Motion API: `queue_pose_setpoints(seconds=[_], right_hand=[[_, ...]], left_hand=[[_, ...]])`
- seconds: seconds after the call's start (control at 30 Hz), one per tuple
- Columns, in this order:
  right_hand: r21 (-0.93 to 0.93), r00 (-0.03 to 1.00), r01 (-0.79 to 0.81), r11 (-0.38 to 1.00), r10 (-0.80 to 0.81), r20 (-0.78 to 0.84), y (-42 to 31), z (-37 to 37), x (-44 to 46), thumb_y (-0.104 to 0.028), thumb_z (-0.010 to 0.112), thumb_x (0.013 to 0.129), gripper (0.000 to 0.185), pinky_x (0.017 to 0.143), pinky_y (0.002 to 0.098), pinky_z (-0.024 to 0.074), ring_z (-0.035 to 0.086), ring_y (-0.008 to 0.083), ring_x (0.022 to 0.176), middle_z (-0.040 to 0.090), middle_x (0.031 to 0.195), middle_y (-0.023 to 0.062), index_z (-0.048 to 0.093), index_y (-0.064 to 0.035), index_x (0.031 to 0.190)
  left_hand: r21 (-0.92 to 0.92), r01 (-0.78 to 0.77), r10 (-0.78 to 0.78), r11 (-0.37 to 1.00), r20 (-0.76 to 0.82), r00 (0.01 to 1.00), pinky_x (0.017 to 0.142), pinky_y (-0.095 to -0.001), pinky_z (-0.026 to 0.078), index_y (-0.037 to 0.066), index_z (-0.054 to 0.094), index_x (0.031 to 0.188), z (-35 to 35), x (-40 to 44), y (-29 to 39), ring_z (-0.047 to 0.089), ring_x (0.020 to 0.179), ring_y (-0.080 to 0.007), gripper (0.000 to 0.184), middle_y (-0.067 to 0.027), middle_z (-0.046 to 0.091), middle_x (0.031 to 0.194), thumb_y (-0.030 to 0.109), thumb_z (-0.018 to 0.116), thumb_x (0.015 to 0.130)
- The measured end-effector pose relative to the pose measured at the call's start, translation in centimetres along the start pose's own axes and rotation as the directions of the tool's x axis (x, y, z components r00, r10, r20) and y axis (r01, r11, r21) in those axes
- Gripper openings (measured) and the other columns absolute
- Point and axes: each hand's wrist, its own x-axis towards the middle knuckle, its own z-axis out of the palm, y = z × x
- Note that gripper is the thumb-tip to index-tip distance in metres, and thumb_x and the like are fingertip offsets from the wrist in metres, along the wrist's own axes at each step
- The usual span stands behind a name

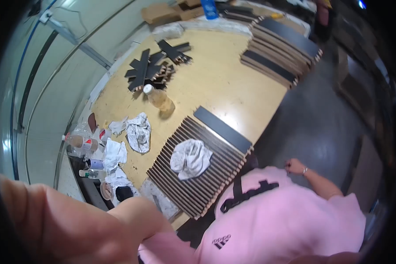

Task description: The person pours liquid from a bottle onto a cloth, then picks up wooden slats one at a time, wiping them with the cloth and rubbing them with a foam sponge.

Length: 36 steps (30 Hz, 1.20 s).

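My left hand [57, 220] is raised close to the camera and fills the lower left; its fingers are out of sight. To the right, away from the table, my right hand [296, 167] hangs beside my pink shirt with fingers curled in, nothing showing in it. A bracelet circles that wrist. The nearest work is a row of dark narrow strips [180, 145] packed side by side at the table edge. A crumpled white cloth [191, 159] lies on top of them. One wider dark board [222, 128] rests flat along the row's far side.
On the yellow table [215, 83] stands a bottle of yellowish liquid [159, 99]. Behind it are loosely piled dark strips [149, 70]. Stacked boards [281, 48] sit at the far right corner. Stained rags [138, 133] and plastic bottles [81, 143] crowd the left edge.
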Motion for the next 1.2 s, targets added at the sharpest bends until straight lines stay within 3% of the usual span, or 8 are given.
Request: queue_pose_setpoints(seconds=[0.1,0.13,0.2,0.5,0.73,0.93,1.1,1.2], right_hand=[[-0.044,0.997,-0.042,0.998,0.039,-0.065,-1.3,-2.2,1.0,-0.012,0.059,0.083,0.021,0.063,0.0364,0.0547,0.068,0.0202,0.065,0.070,0.075,0.0181,0.073,-0.0002,0.093],[0.105,0.995,-0.085,0.991,0.091,-0.051,-3.7,-3.9,0.9,-0.012,0.059,0.083,0.021,0.065,0.0357,0.0541,0.068,0.0213,0.065,0.069,0.073,0.0177,0.072,0.0018,0.093],[0.069,0.983,-0.001,0.998,0.014,-0.182,-6.2,-6.1,2.0,-0.014,0.062,0.082,0.023,0.071,0.0392,0.0542,0.070,0.0315,0.077,0.070,0.085,0.0217,0.071,0.0013,0.096],[0.272,0.820,0.364,0.891,-0.168,-0.547,-19.0,-11.6,8.0,-0.006,0.062,0.085,0.017,0.064,0.0299,0.0518,0.065,0.0166,0.067,0.069,0.077,0.0148,0.070,0.0052,0.094],[-0.033,0.779,0.486,0.874,-0.449,-0.437,-26.5,-10.7,10.2,-0.009,0.065,0.083,0.017,0.072,0.0393,0.0541,0.066,0.0311,0.076,0.065,0.086,0.0161,0.070,-0.0006,0.098],[-0.412,0.780,0.413,0.812,-0.549,-0.299,-29.1,-8.6,9.8,-0.034,0.078,0.075,0.061,0.080,0.0436,0.0525,0.058,0.0335,0.102,0.057,0.106,0.0162,0.057,-0.0044,0.125],[-0.466,0.815,0.351,0.812,-0.510,-0.276,-29.9,-7.7,10.3,-0.032,0.078,0.073,0.073,0.079,0.0419,0.0527,0.054,0.0311,0.100,0.053,0.105,0.0138,0.051,-0.0043,0.136],[-0.500,0.760,0.332,0.800,-0.541,-0.361,-29.5,-7.5,11.1,-0.023,0.069,0.080,0.063,0.075,0.0396,0.0532,0.058,0.0270,0.088,0.057,0.101,0.0152,0.052,-0.0026,0.137]], left_hand=[[0.058,-0.060,0.061,0.997,-0.014,0.998,0.079,-0.0329,0.038,0.001,0.049,0.093,0.2,-0.3,1.4,0.049,0.079,-0.0217,0.036,-0.0099,0.053,0.095,0.017,0.073,0.071],[0.086,-0.068,0.070,0.994,-0.016,0.997,0.080,-0.0329,0.038,0.001,0.050,0.094,0.3,-0.4,1.8,0.049,0.080,-0.0217,0.036,-0.0101,0.053,0.095,0.017,0.073,0.071],[0.145,-0.078,0.082,0.986,-0.025,0.996,0.081,-0.0330,0.038,0.001,0.051,0.095,0.6,-0.2,2.4,0.050,0.081,-0.0218,0.035,-0.0104,0.054,0.096,0.016,0.073,0.072],[0.261,-0.329,0.312,0.907,0.106,0.944,0.085,-0.0333,0.040,-0.001,0.055,0.100,1.2,-4.9,2.9,0.054,0.088,-0.0220,0.033,-0.0118,0.058,0.100,0.011,0.071,0.075],[0.398,-0.348,0.317,0.849,0.144,0.938,0.089,-0.0336,0.042,-0.003,0.058,0.104,0.9,-7.0,0.1,0.056,0.093,-0.0222,0.031,-0.0129,0.061,0.103,0.008,0.070,0.077],[0.499,-0.309,0.271,0.810,0.149,0.951,0.091,-0.0338,0.044,-0.004,0.061,0.108,0.7,-6.4,-2.2,0.059,0.098,-0.0224,0.031,-0.0138,0.064,0.106,0.005,0.068,0.079],[0.800,-0.329,0.308,0.502,0.191,0.932,0.094,-0.0339,0.045,-0.005,0.063,0.110,-1.0,-7.0,-4.5,0.061,0.101,-0.0226,0.031,-0.0146,0.066,0.108,0.003,0.067,0.081],[0.993,0.093,0.048,0.071,-0.096,0.994,0.095,-0.0340,0.045,-0.006,0.064,0.112,-8.1,-10.8,-6.9,0.062,0.103,-0.0226,0.031,-0.0150,0.067,0.110,0.002,0.067,0.082]])
